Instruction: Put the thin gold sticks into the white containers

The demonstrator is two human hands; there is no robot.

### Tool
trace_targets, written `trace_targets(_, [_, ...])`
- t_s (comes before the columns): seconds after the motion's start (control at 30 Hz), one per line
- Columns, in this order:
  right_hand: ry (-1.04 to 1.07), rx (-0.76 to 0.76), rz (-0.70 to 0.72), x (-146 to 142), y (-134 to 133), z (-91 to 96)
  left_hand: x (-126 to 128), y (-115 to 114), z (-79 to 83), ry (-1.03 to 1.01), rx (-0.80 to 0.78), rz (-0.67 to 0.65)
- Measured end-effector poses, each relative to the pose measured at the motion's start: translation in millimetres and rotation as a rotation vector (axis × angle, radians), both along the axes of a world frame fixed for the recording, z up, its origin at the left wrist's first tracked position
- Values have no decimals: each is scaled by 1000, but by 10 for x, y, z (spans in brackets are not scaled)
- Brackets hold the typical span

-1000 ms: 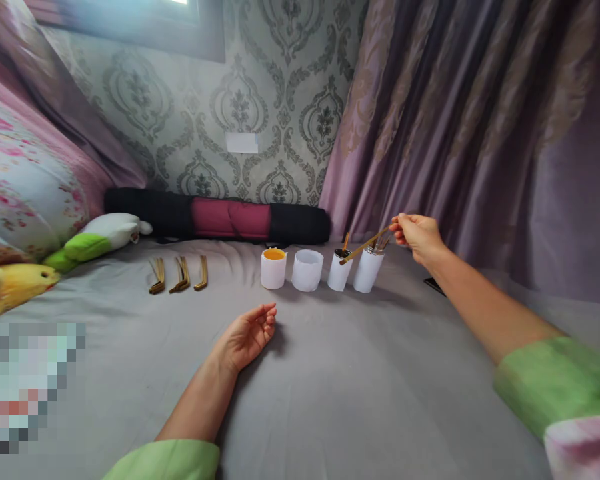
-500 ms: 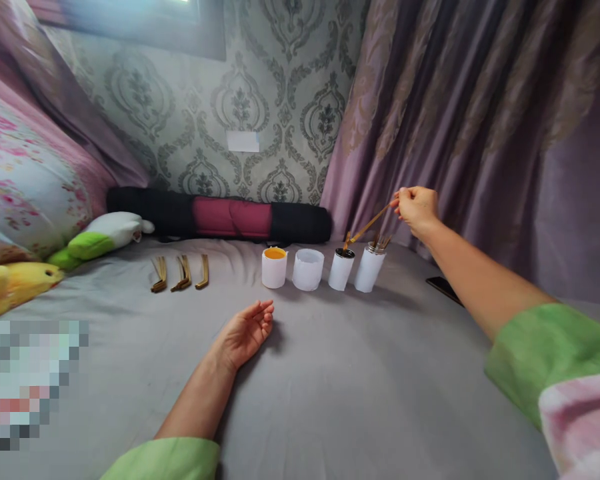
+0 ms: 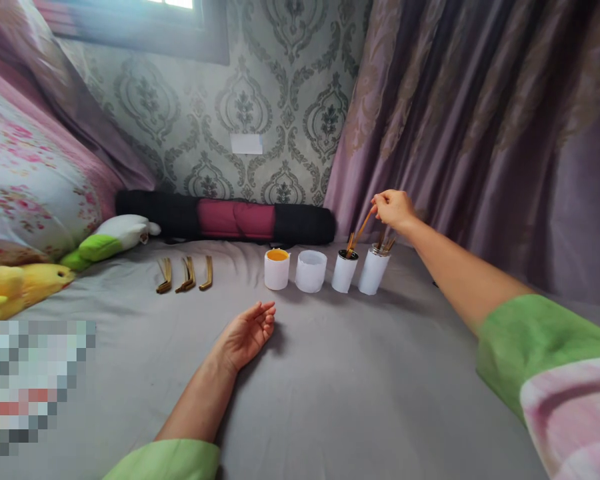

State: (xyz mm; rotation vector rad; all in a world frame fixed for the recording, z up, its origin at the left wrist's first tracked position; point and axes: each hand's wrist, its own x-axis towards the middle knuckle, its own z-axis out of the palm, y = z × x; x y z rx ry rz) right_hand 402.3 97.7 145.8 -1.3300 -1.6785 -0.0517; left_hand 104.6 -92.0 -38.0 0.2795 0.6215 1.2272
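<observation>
My right hand (image 3: 394, 208) is closed in a pinch on the upper end of a thin golden-brown stick (image 3: 365, 226). The stick slants down to the mouth of a narrow white-wrapped can (image 3: 345, 273), where other orange-brown sticks (image 3: 350, 245) poke out. Beside it, a taller white-wrapped can (image 3: 373, 272) holds several darker brown sticks (image 3: 384, 240). My left hand (image 3: 250, 333) rests palm up on the grey sheet, fingers loosely curled and apart, holding nothing. Ahead of it stand a white tub with an orange top (image 3: 277, 272) and a translucent white tub (image 3: 311, 273).
Three groups of bent golden-brown sticks (image 3: 188, 275) lie on the grey sheet (image 3: 330, 380) at left. A black and maroon roll (image 3: 237, 219) lies along the wall. Plush toys (image 3: 35, 283) and a floral pillow (image 3: 30, 160) are at left; purple curtains (image 3: 455, 133) hang right.
My right hand has moved left with the stick, which now stands steeper at the narrow can. My left hand stays where it was. The view has shifted slightly.
</observation>
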Motion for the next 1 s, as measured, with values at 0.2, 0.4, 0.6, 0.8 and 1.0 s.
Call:
trace_targets(0.2, [-33, -97, 36, -115, -86, -36, -3, -1, -9, -2, -5, 7])
trace_targets(0.4, [-99, -184, 64, -148, -96, -96, -7, 17, -40, -15, -6, 8])
trace_targets(0.6, [-145, -258, 89, -184, -43, -186, -6, 24, -44, -33, 1, 9])
trace_targets(0.8, [-146, -307, 137, -224, 6, -294, -1, 21, -32, -31, -1, 21])
trace_targets(1.0, [-134, -350, 166, -298, -32, -341, 0, 25, -26, -23, -14, 23])
